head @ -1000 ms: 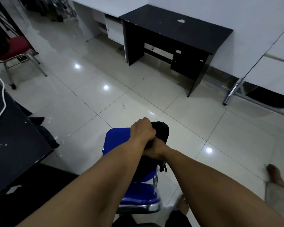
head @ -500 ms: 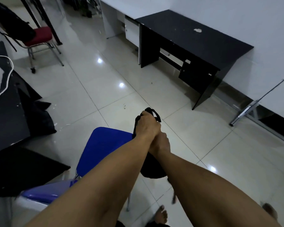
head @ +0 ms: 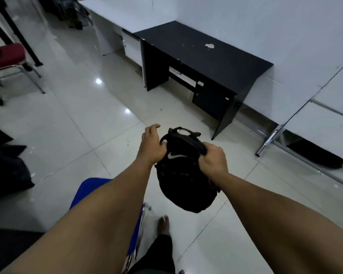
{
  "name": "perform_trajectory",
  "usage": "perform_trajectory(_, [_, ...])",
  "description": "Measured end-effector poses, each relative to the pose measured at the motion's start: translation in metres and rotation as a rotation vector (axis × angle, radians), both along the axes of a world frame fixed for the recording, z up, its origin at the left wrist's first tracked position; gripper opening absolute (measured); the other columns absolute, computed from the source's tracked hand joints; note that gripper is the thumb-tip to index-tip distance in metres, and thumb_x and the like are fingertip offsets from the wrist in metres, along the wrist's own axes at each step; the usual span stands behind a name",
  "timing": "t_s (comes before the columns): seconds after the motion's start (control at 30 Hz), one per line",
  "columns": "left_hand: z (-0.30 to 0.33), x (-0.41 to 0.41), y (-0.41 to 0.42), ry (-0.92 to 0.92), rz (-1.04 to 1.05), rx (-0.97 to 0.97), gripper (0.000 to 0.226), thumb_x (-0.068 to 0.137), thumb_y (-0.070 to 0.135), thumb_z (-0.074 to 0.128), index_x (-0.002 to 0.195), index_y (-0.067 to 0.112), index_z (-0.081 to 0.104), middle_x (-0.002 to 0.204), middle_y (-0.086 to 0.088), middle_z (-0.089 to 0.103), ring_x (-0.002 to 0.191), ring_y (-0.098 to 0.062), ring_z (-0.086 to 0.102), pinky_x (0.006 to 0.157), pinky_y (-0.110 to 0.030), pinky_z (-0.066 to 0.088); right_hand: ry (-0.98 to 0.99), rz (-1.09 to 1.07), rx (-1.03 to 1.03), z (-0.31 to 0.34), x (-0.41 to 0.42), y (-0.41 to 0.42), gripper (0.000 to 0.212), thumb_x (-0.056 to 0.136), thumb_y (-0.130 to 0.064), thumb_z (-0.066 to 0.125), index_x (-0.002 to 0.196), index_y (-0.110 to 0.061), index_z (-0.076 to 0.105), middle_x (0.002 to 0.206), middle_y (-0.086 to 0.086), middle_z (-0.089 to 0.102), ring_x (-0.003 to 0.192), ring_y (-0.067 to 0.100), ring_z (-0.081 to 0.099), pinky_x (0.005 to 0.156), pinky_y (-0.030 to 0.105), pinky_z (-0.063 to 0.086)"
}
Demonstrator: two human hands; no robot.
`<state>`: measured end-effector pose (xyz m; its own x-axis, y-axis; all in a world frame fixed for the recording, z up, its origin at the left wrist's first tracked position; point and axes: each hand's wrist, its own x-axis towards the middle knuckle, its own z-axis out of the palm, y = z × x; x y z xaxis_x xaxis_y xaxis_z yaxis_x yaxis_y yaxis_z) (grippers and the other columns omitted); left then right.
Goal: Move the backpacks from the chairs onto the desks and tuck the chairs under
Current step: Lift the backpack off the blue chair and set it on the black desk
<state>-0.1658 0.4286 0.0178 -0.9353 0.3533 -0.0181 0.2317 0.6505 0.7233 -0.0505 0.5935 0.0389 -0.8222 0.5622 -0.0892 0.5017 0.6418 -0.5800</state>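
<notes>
The black backpack [head: 183, 175] is held clear of the blue chair [head: 91, 189], above the floor, short of the far black desk [head: 202, 56]. Its strap is clenched by the right hand [head: 213, 158], taking the weight. The left hand [head: 151, 146] is pressed against its side with fingers loosely spread, apparently for steadying.

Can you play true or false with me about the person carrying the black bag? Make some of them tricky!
1. The black backpack is held up off the blue chair. True.
2. The backpack already lies on the black desk. False: it is in the air over the floor, short of the desk.
3. The right hand grips the top of the backpack. True.
4. The left hand is far from the backpack, resting on the red chair. False: it is at the backpack's left side, with fingers loosely spread.
5. The black desk has a big pile of books on top. False: only pale scuff marks show on it.
</notes>
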Motion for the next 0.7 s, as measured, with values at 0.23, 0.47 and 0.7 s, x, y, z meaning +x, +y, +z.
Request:
perform_trajectory(0.23, [-0.016, -0.095, 0.079, -0.012, -0.4, -0.291, 0.025, 0.095, 0.033, 0.055, 0.118, 0.025, 0.051, 0.14, -0.004, 0.047, 0.132, -0.031, 0.039, 0.102, -0.043, 0.039, 0.023, -0.069, -0.039, -0.005, -0.06, 0.063, 0.032, 0.077, -0.002, 0.052, 0.093, -0.022, 0.072, 0.083, 0.003, 0.069, 0.08, 0.026, 0.062, 0.072, 0.034, 0.053])
perform_trajectory(0.47, [0.011, -0.137, 0.151, 0.069, -0.221, 0.053, 0.003, 0.097, 0.025, 0.048, 0.095, 0.026, 0.046, 0.089, 0.0, 0.062, 0.082, -0.023, 0.058, 0.07, -0.037, 0.048, 0.065, -0.17, 0.041, 0.012, -0.123, 0.137, 0.033, 0.082, -0.009, 0.055, 0.106, -0.028, 0.068, 0.097, 0.007, 0.07, 0.091, 0.034, 0.062, 0.07, 0.033, 0.046])
perform_trajectory(0.7, [0.041, -0.203, 0.256, 0.231, -0.039, 0.222, 0.005, 0.096, 0.021, 0.051, 0.093, 0.024, 0.049, 0.085, 0.004, 0.059, 0.079, -0.02, 0.055, 0.063, -0.03, 0.038, 0.217, -0.297, 0.019, 0.039, -0.204, 0.216, 0.025, 0.087, -0.015, 0.053, 0.105, -0.032, 0.05, 0.084, -0.004, 0.066, 0.076, 0.024, 0.059, 0.065, 0.034, 0.042])
